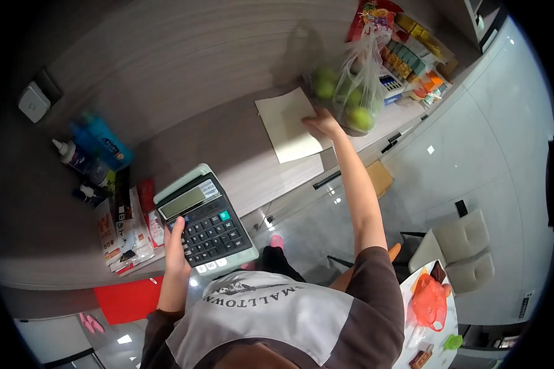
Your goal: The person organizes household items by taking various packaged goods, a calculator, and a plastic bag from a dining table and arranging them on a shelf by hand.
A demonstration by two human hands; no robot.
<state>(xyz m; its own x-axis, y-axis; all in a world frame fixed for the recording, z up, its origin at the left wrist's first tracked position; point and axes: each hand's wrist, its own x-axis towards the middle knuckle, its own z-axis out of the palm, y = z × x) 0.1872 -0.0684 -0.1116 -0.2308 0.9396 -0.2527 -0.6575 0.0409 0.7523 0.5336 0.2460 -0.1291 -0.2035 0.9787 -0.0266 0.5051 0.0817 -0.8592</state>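
My left hand (177,249) holds a large desk calculator (206,224) at its left side, with the thumb on the front by the keys. The calculator has a black face, a grey-green casing and one green key, and it is tilted in front of my body. At the counter, my right hand (323,124) is on the right edge of cream paper (289,126), fingers bent in around that edge. How the fingertips sit under it is hidden. Close beside this hand stands a clear plastic bag (363,67) with several green fruits (359,118) in it.
Packaged snacks (406,58) are piled behind the bag on the counter (221,147). Bottles (108,144) and flat packets (123,230) stand at the left end. Behind me to the right are a white table (452,313) with a red bag (429,301) and a chair (461,237).
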